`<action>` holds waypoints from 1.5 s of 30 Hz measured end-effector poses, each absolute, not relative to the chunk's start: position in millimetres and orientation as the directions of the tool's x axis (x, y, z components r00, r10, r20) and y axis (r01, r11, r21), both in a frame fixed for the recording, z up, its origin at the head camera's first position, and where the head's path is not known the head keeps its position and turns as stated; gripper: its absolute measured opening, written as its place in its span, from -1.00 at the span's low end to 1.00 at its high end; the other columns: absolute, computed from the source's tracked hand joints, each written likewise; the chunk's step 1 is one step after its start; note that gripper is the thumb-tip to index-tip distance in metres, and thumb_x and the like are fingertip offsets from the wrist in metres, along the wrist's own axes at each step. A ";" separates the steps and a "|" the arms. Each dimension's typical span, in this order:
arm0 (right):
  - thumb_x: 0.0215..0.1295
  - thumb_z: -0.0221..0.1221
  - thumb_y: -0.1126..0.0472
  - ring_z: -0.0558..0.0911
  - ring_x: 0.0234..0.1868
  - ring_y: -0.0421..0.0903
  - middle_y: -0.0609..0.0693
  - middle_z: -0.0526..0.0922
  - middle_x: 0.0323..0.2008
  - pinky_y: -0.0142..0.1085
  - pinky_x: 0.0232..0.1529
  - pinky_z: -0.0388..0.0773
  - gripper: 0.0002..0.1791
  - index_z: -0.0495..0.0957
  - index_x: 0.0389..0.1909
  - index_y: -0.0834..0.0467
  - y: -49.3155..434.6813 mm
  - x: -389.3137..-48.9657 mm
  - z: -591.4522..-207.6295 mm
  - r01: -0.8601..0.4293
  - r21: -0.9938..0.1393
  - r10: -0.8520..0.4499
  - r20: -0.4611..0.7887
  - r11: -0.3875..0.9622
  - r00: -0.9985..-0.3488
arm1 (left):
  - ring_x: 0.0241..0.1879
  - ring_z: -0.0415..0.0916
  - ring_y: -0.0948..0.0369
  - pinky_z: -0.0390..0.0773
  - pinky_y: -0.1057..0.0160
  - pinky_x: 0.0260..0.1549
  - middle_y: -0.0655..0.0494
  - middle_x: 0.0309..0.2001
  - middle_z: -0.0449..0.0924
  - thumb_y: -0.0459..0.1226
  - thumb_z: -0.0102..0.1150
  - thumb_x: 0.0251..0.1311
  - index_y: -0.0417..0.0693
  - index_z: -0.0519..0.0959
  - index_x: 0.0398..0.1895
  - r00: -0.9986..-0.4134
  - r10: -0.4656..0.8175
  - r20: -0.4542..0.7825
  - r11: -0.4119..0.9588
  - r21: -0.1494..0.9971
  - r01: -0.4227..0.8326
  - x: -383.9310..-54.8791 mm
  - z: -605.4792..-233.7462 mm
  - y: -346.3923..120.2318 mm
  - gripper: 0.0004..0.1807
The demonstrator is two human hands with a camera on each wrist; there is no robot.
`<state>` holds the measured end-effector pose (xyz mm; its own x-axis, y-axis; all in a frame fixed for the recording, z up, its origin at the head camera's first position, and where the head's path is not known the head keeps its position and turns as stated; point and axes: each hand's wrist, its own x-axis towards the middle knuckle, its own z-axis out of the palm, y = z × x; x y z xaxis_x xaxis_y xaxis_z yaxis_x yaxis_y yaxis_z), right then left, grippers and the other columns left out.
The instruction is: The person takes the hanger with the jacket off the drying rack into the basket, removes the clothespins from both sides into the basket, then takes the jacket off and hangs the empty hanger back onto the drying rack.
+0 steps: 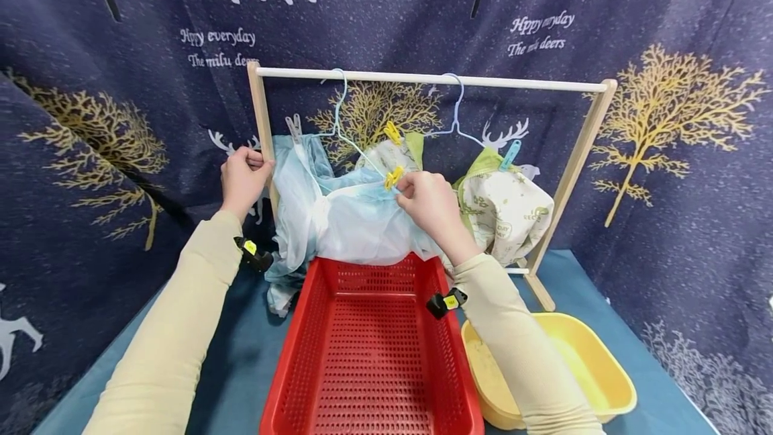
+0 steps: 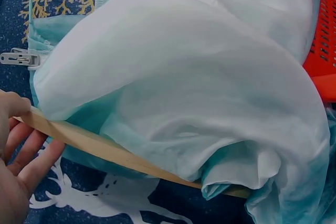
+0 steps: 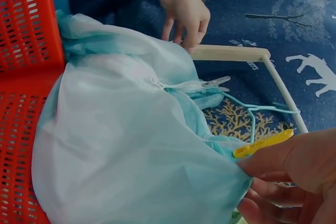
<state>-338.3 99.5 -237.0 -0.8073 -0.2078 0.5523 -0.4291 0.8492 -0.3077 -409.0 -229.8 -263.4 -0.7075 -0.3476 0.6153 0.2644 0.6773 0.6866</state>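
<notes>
A thin blue-and-white jacket (image 1: 368,227) with a zip edge hangs from a light blue hanger (image 1: 340,109) on the rack's white rail. A grey clothespin (image 1: 294,127) clips its left side and a yellow clothespin (image 1: 394,178) its right. My left hand (image 1: 243,180) grips the rack's wooden left post (image 2: 105,148), thumb on one side and fingers on the other. With the right hand (image 1: 430,205) I pinch the jacket's fabric just beside the yellow clothespin (image 3: 263,143). The fingertips are partly hidden by the fabric in the right wrist view.
Below the jacket stands a red perforated basket (image 1: 377,307), with a yellow basin (image 1: 606,354) to its right. A second hanger (image 1: 457,106) carries a white-and-green printed garment (image 1: 507,210), clipped with a blue clothespin (image 1: 510,155) and another yellow clothespin (image 1: 392,132). A patterned curtain (image 1: 386,12) hangs behind.
</notes>
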 end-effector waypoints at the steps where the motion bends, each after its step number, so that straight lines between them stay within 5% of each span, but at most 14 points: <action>1: 0.20 0.28 0.23 0.72 -0.34 -0.01 0.00 0.77 -0.38 -0.12 -0.31 0.62 -0.92 0.71 -0.31 0.09 98.6 -337.5 -237.1 -0.418 -0.287 -0.201 0.563 0.862 -0.801 | -0.41 0.33 0.49 0.41 0.29 -0.18 -0.14 -0.18 0.67 -0.17 0.24 0.24 -0.23 0.59 -0.17 -0.710 -0.346 0.614 0.676 0.687 0.265 -409.2 -263.1 -229.5 -0.72; 5: 0.13 0.21 0.33 0.52 -0.55 -0.08 -0.09 0.54 -0.62 -0.23 -0.58 0.42 -0.87 0.61 -0.54 0.06 93.8 -336.2 -237.2 -0.389 -0.203 -0.193 0.613 0.899 -0.766 | -0.40 0.34 0.47 0.36 0.40 -0.23 -0.15 -0.18 0.67 -0.20 0.23 0.22 -0.26 0.58 -0.16 -0.719 -0.343 0.605 0.674 0.691 0.260 -409.0 -263.7 -229.0 -0.72; 10: 0.00 0.12 0.42 0.12 -0.57 -0.09 -0.13 0.04 -0.63 -0.27 -0.62 -0.01 -0.58 0.12 -0.74 -0.03 89.4 -337.3 -236.7 -0.378 -0.134 -0.203 0.657 0.916 -0.726 | -0.37 0.37 0.39 0.34 0.41 -0.23 -0.13 -0.19 0.67 -0.22 0.20 0.19 -0.26 0.57 -0.14 -0.728 -0.352 0.589 0.673 0.699 0.240 -407.5 -263.5 -228.9 -0.72; 14: -0.01 0.15 0.42 0.18 -0.60 -0.08 -0.11 0.14 -0.63 -0.25 -0.66 0.05 -0.51 0.06 -0.76 -0.05 89.7 -336.2 -236.4 -0.351 -0.091 -0.196 0.689 0.932 -0.698 | -0.33 0.43 0.30 0.36 0.37 -0.22 -0.14 -0.18 0.67 -0.24 0.18 0.18 -0.25 0.58 -0.14 -0.727 -0.353 0.590 0.675 0.698 0.238 -408.4 -262.0 -227.7 -0.73; 21: 0.04 0.11 0.46 0.58 -0.63 0.12 0.11 0.63 -0.54 -0.01 -0.66 0.47 -0.69 0.40 -0.78 0.09 90.9 -334.2 -236.5 -0.301 0.002 -0.205 0.738 0.954 -0.643 | -0.22 0.51 0.10 0.38 0.27 -0.18 -0.16 -0.18 0.66 -0.26 0.15 0.19 -0.27 0.57 -0.15 -0.725 -0.340 0.599 0.687 0.684 0.243 -409.1 -261.0 -227.1 -0.74; 32: 0.04 0.08 0.51 0.59 -0.63 0.16 0.14 0.61 -0.54 0.01 -0.65 0.50 -0.72 0.46 -0.73 0.15 96.4 -333.9 -228.8 -0.273 0.063 -0.225 0.754 0.960 -0.617 | -0.18 0.54 -0.02 0.42 0.12 -0.08 -0.21 -0.19 0.65 -0.28 0.13 0.20 -0.30 0.58 -0.17 -0.711 -0.329 0.621 0.696 0.668 0.261 -408.6 -261.7 -226.4 -0.75; 45: 0.18 0.24 0.31 0.67 -0.40 0.27 0.13 0.67 -0.38 0.10 -0.46 0.55 -0.91 0.64 -0.49 0.12 113.0 -327.9 -210.4 -0.256 -0.027 -0.173 0.667 0.966 -0.724 | -0.17 0.55 -0.06 0.44 0.06 -0.04 -0.23 -0.20 0.64 -0.29 0.13 0.23 -0.32 0.58 -0.17 -0.708 -0.317 0.631 0.706 0.655 0.267 -408.8 -261.7 -225.7 -0.77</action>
